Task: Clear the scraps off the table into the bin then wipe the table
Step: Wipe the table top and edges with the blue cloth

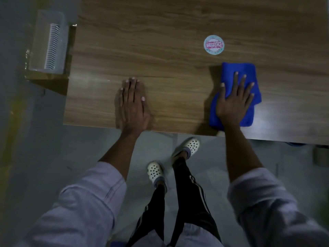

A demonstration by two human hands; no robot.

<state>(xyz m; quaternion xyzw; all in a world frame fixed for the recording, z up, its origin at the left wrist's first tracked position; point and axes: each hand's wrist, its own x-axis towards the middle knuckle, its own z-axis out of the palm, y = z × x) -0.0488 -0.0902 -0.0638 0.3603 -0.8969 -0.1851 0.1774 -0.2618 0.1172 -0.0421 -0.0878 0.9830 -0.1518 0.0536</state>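
A wooden table (178, 29) fills the upper part of the view. On its near right part lies a folded blue cloth (249, 72). My right hand (233, 102) presses flat on the cloth with fingers spread. To the left, my left hand (131, 102) rests flat on the bare wood near the front edge, fingers straight and together. A round white and pink sticker (214, 44) sits on the tabletop just beyond the cloth.
A clear plastic bin (37, 43) stands on the floor by the table's left edge, with a white ribbed piece (52, 46) inside. My feet in white clogs (154, 171) stand on the grey floor below the table's front edge. A dark object (320, 155) sits at far right.
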